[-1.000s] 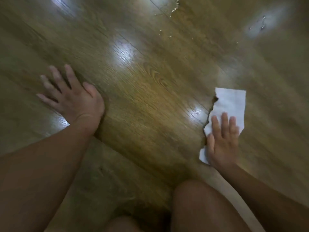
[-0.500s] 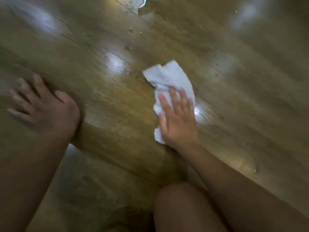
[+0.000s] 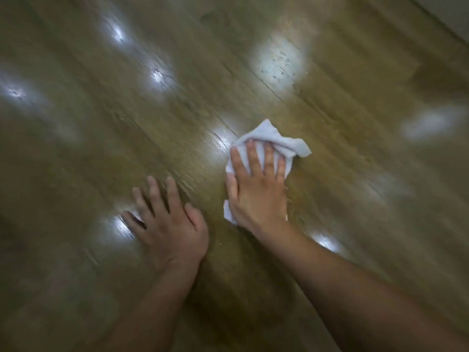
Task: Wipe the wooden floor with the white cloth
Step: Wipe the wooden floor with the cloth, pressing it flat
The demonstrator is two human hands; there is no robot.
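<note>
A: where's the cloth?
B: white cloth (image 3: 275,139) lies on the wooden floor (image 3: 101,128), just off frame centre toward 1 o'clock; crumpled; bunched ridge along its 12 o'clock edge; one corner sticks out toward 3 o'clock; a scrap shows at 7 o'clock beside the wrist
A: right hand?
B: right hand (image 3: 256,196) palm-down on top of the cloth; fingers (image 3: 253,158) straight, moderately spread, pressing it onto the boards; tips reach the bunched ridge; no curl round the fabric; thumb runs along the cloth's 9 o'clock edge
A: left?
B: left hand (image 3: 167,224) at 8 o'clock of the right, near but apart; palm flat on bare board, clear of the cloth; fingers wide, pointing to about 11 o'clock; holds nothing
A: surface?
B: glossy planks; seams (image 3: 264,85) run 10 to 4 o'clock; light patches (image 3: 278,60) scattered about, the largest at 12 o'clock of the cloth; small specks (image 3: 281,58) inside it; frame is motion-blurred, so cannot tell whether they are dirt or droplets
</note>
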